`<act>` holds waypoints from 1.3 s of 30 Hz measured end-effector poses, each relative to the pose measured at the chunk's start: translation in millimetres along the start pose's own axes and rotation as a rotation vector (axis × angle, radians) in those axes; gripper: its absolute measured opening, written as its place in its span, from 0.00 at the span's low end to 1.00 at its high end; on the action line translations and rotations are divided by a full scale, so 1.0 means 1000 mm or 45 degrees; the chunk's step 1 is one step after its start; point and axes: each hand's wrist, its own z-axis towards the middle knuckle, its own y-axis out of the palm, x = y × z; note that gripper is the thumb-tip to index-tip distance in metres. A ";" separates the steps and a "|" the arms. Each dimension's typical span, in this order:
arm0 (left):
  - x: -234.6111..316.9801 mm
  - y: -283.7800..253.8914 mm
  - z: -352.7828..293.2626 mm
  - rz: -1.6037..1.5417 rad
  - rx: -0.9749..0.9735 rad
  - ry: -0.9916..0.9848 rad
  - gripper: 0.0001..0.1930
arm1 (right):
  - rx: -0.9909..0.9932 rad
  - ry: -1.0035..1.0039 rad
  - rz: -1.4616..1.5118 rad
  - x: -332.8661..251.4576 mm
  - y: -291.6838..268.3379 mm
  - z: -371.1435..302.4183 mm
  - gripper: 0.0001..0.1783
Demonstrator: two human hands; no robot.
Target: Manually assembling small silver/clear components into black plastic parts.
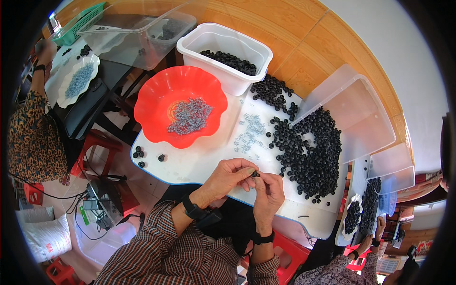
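Observation:
My left hand (229, 178) and my right hand (269, 194) meet over the table's near edge, fingertips together. Between them they pinch a small black round part (255, 174), mostly covered by the fingers. Just beyond, small pale translucent pieces (251, 132) lie scattered on the white tabletop (204, 161). To their right spreads a large heap of black ring-like parts (311, 152). A red scalloped bowl (154, 102), holding many small greyish pieces (191, 116), stands left of the pale pieces. Several loose black parts (138, 153) sit near the table's left corner.
Behind the bowl is a white tub (223, 35) with black parts inside. A clear plastic bin (363, 114) tilts beside the heap. People work at left (38, 137) and lower right (342, 268). Red stools (97, 147) and a box with cables (99, 206) stand at left.

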 end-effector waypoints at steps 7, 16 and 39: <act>0.002 0.014 -0.006 0.229 0.097 0.078 0.12 | -0.096 -0.094 -0.203 -0.010 -0.008 0.005 0.07; 0.003 0.018 -0.007 0.232 0.058 0.067 0.14 | -0.113 -0.248 -0.348 -0.002 -0.008 -0.001 0.09; 0.009 -0.009 -0.003 -0.360 -0.040 -0.021 0.13 | 0.012 0.127 0.086 0.018 -0.008 0.005 0.06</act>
